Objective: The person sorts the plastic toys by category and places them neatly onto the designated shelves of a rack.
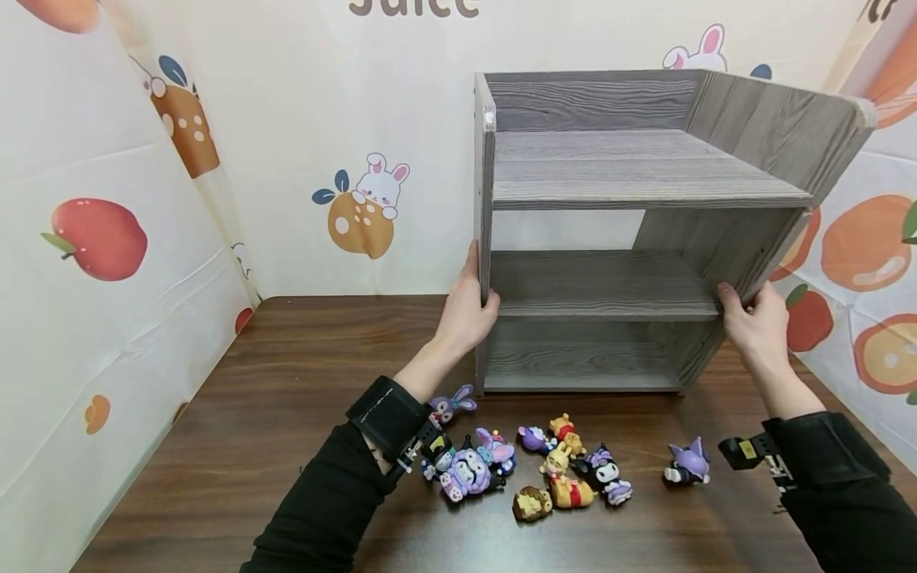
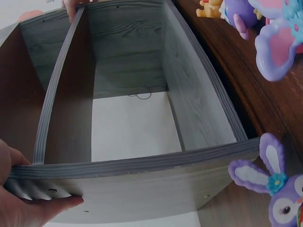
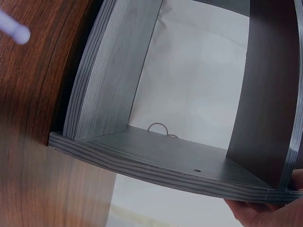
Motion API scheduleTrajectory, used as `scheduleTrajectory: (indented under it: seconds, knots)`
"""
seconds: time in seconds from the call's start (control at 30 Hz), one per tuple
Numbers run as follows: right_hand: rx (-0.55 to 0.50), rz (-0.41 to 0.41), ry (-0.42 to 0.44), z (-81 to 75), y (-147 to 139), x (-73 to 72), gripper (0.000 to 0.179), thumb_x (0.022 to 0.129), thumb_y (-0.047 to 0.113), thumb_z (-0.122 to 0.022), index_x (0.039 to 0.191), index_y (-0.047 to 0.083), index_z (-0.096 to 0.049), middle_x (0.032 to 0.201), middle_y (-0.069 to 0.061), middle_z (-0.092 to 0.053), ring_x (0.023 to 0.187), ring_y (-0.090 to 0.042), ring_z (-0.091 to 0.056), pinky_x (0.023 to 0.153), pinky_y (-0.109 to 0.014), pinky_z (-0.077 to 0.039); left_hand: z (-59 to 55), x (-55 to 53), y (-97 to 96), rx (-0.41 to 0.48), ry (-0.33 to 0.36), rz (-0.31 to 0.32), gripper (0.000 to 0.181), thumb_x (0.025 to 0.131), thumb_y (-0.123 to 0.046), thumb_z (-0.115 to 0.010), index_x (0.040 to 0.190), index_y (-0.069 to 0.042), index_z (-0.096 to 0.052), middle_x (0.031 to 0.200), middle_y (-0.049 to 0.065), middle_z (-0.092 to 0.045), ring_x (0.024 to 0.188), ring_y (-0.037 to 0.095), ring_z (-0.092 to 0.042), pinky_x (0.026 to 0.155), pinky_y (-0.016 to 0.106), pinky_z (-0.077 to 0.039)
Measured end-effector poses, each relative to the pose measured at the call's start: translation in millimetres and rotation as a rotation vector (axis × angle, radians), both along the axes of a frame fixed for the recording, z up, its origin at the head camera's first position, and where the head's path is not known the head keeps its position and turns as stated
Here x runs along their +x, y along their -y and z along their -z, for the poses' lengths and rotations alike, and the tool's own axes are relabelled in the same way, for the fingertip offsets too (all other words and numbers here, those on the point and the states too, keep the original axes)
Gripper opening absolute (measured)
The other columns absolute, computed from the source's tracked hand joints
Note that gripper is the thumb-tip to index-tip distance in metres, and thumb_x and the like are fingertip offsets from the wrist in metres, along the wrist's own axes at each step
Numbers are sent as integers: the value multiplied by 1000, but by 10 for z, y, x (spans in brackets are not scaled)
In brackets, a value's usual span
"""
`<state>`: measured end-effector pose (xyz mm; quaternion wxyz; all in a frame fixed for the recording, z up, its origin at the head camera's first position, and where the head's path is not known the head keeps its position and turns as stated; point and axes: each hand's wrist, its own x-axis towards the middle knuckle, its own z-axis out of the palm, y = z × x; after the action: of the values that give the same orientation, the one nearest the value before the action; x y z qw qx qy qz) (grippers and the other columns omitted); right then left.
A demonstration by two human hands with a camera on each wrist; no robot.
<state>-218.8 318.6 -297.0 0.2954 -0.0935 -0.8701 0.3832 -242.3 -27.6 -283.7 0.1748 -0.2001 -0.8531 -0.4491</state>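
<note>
A grey wood-grain shelf unit (image 1: pixel 587 284) with open tiers stands near the back of the table. My left hand (image 1: pixel 466 314) grips its left side panel at about the middle board. In the left wrist view the left hand (image 2: pixel 28 208) has one digit along the outside and another over the front edge. On the opposite side my right hand (image 1: pixel 761 325) holds the right panel at the same height. The right wrist view catches that right hand (image 3: pixel 274 213) partly, wrapped under the panel near the board's end.
In front of the unit lie several small figurines, among them a purple rabbit (image 1: pixel 451 403), a hedgehog-like brown one (image 1: pixel 532 504) and a purple-hooded one (image 1: pixel 689 461) apart at right. Printed cloth (image 1: pixel 286 95) hangs behind the brown table (image 1: pixel 286 398) and along both sides.
</note>
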Motion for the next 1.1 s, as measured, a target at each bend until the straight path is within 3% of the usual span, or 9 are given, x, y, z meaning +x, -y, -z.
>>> scheduleTrajectory:
  seconds: [0.3,0.67,0.87,1.0,1.1]
  knots:
    - [13,-3,-5,-10,32,25,39,89,23,-43,114,-7,-47,102,-24,-53,65,12,-35,53,-9,-32,-18,17,77,-40,-30,36,70,80,1,-45,139,6,-8,141,22,-21,125,26,-30,95,34,-32]
    - [62,-86,-77,17,202,66,37,89,19,-45,113,-9,-47,101,-30,-53,68,16,-34,55,-5,-31,-20,73,334,-67,-48,42,71,81,-1,-46,139,5,-7,142,20,-20,123,24,-31,95,35,-32]
    - [94,-120,-92,30,334,93,34,89,19,-47,106,-9,-49,95,-30,-55,67,18,-35,54,-4,-32,-12,94,523,-77,-76,47,69,80,-1,-46,138,6,-10,138,23,-26,112,29,-43,88,37,-38]
    - [117,-137,-100,32,438,107,32,88,19,-48,103,-9,-50,92,-30,-57,71,-9,-58,53,-3,-32,-7,101,654,-67,-117,58,63,79,1,-47,136,5,-19,128,26,-39,102,32,-49,81,40,-41]
    - [117,-157,-109,34,528,115,31,89,19,-48,103,-9,-49,92,-31,-57,80,-38,-58,53,-2,-32,-7,107,753,-68,-135,52,58,79,1,-47,132,6,-26,120,27,-44,104,33,-49,82,42,-40]
